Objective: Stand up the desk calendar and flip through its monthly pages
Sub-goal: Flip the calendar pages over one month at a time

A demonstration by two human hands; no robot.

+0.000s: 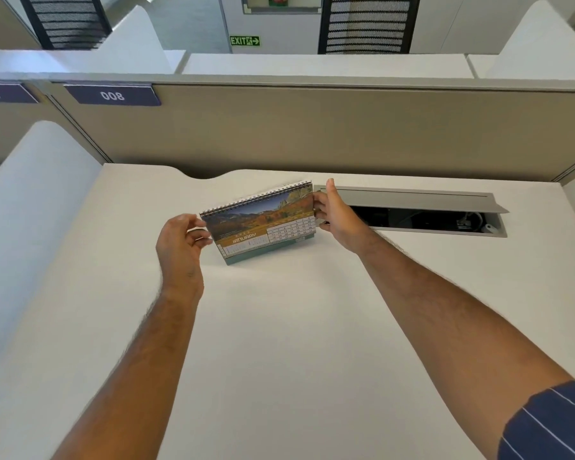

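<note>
A spiral-bound desk calendar [261, 224] stands tilted on the white desk [279, 327], its front page showing a landscape photo and the word JANUARY. My left hand [180, 240] grips its left edge near the spiral. At the calendar's right edge my right hand [334, 214] holds on with fingers against the side and thumb pointing up. The calendar's teal base touches the desk.
An open cable hatch [412, 210] with a raised grey lid lies in the desk just right of the calendar. A beige partition [312, 127] labelled 008 rises behind. White dividers flank the desk on the left and right.
</note>
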